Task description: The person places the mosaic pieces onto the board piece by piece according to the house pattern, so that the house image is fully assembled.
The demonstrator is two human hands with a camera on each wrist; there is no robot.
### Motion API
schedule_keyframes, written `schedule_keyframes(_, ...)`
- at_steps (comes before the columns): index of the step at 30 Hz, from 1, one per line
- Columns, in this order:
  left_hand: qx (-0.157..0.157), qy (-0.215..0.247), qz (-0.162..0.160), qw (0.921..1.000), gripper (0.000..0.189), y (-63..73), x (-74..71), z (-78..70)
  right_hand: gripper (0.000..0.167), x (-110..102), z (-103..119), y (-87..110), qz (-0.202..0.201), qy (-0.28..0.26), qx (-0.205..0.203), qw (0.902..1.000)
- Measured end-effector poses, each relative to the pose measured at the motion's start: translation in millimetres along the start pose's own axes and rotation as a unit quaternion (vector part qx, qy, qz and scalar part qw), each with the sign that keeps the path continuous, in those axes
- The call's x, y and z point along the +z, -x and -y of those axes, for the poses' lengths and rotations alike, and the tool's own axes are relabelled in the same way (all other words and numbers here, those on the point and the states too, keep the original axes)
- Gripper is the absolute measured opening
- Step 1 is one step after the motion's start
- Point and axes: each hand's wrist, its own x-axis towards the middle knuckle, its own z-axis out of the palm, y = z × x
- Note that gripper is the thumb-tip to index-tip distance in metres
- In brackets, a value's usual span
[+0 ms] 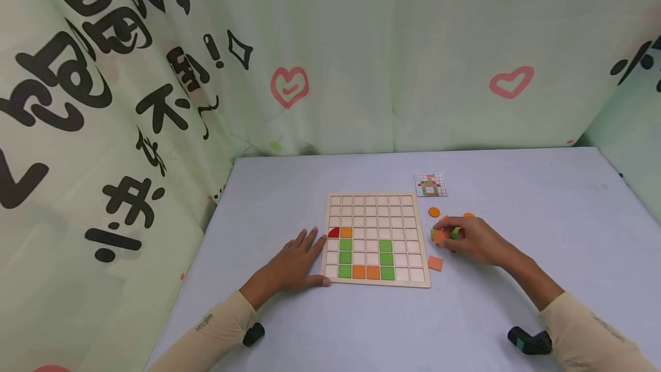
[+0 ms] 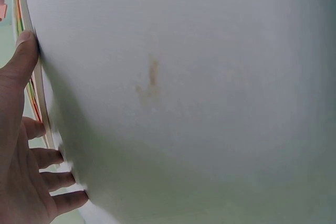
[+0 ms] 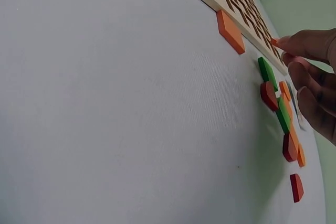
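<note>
A wooden grid board (image 1: 372, 245) lies on the table, with green, orange and red tiles set in some of its cells. My left hand (image 1: 296, 263) rests along its left edge, fingers spread and thumb at the lower left corner; the left wrist view shows the left hand (image 2: 26, 150) touching the board's side. Just right of the board, my right hand (image 1: 475, 238) pinches an orange tile (image 1: 438, 236) between thumb and fingertips. Beneath the right hand (image 3: 315, 72) lie loose tiles, among them a green tile (image 3: 267, 73) and a red tile (image 3: 269, 96); in the head view it partly hides them.
A small pattern card (image 1: 431, 185) lies beyond the board's upper right corner. An orange round piece (image 1: 434, 212) sits below the card, and a loose orange square tile (image 1: 435, 263) lies beside the board's right edge. A printed curtain (image 1: 392, 56) hangs behind the table.
</note>
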Motion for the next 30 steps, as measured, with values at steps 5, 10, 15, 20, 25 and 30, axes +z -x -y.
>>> schedule_keyframes(5,0.002,-0.001,-0.002,1.0,0.1,-0.5,-0.8,-0.4,0.031,5,4,-7.2,0.013,-0.013,0.002,0.9998)
schedule_keyframes(10,0.0,-0.004,-0.002,1.0,0.101,-1.7,1.6,0.2,0.034,12,11,-15.2,0.036,-0.024,0.015,0.999)
schedule_keyframes(15,-0.003,-0.004,-0.001,1.0,0.102,-2.7,3.1,0.6,0.033,22,22,-26.0,0.046,-0.013,0.015,0.9988)
schedule_keyframes(20,-0.001,-0.006,-0.004,1.0,0.102,-2.6,2.0,0.5,0.031,34,33,-39.6,0.044,-0.001,0.01,0.999)
schedule_keyframes(25,0.005,-0.008,-0.003,0.9999,0.101,-1.3,-0.1,-0.6,0.03,46,43,-53.2,0.04,-0.014,0.014,0.999)
schedule_keyframes(30,0.0,-0.011,-0.001,0.9999,0.101,-1.2,-0.1,-0.9,0.028,58,53,-64.7,0.03,-0.017,0.007,0.9994)
